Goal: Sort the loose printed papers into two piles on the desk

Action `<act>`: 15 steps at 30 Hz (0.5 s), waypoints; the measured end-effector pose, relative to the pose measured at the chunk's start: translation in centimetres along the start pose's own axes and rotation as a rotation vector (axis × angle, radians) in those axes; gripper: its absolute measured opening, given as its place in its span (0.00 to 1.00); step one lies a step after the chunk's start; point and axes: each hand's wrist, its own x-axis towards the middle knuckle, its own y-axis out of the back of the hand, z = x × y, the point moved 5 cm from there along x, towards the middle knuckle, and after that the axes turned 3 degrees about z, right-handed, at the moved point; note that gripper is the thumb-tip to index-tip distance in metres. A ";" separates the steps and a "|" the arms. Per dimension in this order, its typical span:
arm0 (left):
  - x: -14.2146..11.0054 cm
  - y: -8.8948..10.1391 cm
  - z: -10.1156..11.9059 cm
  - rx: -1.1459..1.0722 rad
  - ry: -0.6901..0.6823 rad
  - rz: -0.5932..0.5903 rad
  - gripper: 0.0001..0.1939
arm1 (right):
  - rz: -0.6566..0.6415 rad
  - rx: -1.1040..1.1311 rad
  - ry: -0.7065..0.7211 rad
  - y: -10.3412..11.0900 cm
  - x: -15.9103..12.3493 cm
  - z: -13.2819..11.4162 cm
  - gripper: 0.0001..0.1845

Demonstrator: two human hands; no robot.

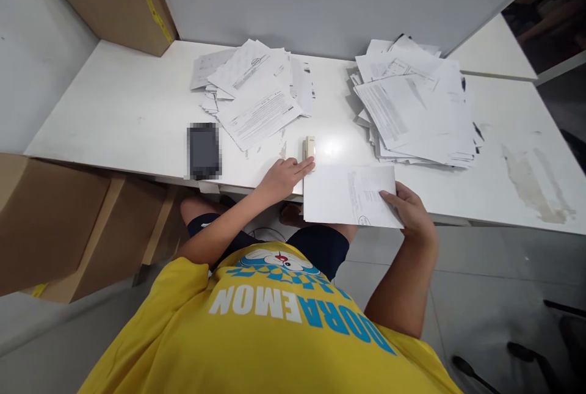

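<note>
My right hand [412, 207] grips a few printed sheets of paper [350, 195] by their right side, thumb on top. The sheets lie partly over the table's front edge. Their upper left corner meets a small beige stapler [309, 147] standing on the table. My left hand [284, 178] touches the near end of this stapler with its index and middle fingers stretched out. The other left fingers are curled beneath, and whether they touch the paper cannot be made out.
One loose stack of papers [256, 91] lies at the back left of the white table [105, 113], a thicker stack [412, 107] at the right. A blurred dark device [204, 151] sits left of my hands. Cardboard boxes [114, 0] stand at the back left corner and below the table.
</note>
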 end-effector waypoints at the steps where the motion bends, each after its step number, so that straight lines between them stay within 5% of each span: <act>1: 0.0 0.0 0.0 0.006 -0.004 0.000 0.35 | 0.004 0.003 -0.001 0.0 0.0 0.1 0.27; 15: 0.8 0.5 0.5 0.063 -0.181 0.046 0.25 | 0.037 -0.008 0.063 -0.5 0.0 -0.2 0.24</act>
